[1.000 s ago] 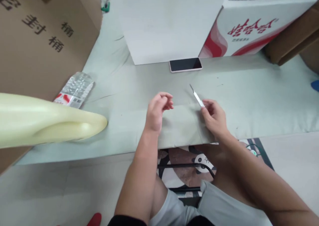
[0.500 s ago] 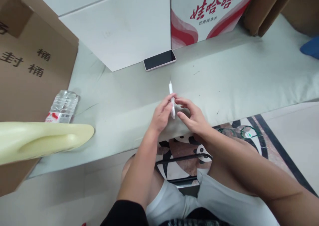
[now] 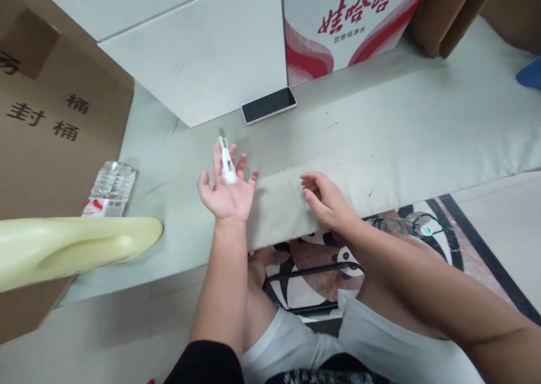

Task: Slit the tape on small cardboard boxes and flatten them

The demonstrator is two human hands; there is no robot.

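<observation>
Cardboard box point(image 3: 54, 164) at the surface's point(image 3: 406, 130) left end. Pale yellow tapered object point(image 3: 84, 243) pokes in from the left toward the near-left corner; can't tell what it rests on. Clear ribbed bottle point(image 3: 114, 181) just beyond it, lower end hidden by it. White box point(image 3: 203, 62) on the far side, lower edge slanting. Left hand point(image 3: 231, 201) palm up over the surface, between near edge and white box, fingers spread. White tool point(image 3: 227, 161) lies along its fingers, grayish tip pointing at the far side; it's resting there, not clamped. Tool slightly blurred. Phone point(image 3: 269, 106) flat on the surface, right by the white box's foot, dark screen up. Right hand point(image 3: 327, 201) near the surface's near edge, well apart from the tool; fingers loosely curled, thumb a bit off them. Red-and-white carton point(image 3: 355, 23) right of the white box, then brown cardboard point(image 3: 450, 14). Blue object point(image 3: 530, 75) toward the right end, partly out of frame.
</observation>
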